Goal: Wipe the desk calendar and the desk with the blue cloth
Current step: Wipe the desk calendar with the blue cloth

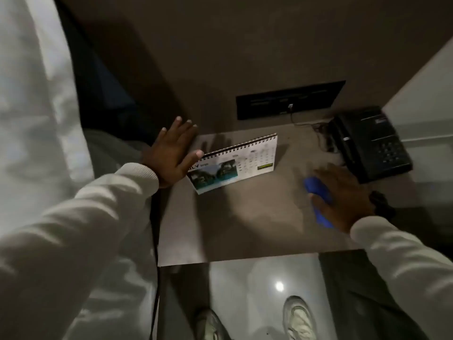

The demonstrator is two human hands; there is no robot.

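Observation:
A spiral-bound desk calendar (235, 163) with a landscape photo stands on the grey-brown desk (245, 217), toward its back left. My left hand (172, 153) hovers with fingers spread at the desk's left edge, its thumb tip at the calendar's upper left corner, holding nothing. My right hand (343, 195) presses flat on the blue cloth (318, 200) on the right part of the desk, in front of the telephone. The cloth and that hand look motion-blurred, and the hand hides most of the cloth.
A black telephone (370, 143) sits at the desk's back right, its cord running to a dark wall socket panel (289, 99). A small dark object (382, 204) lies by my right wrist. A black cable (155, 266) hangs along the left edge. My shoes (299, 317) stand on glossy floor below.

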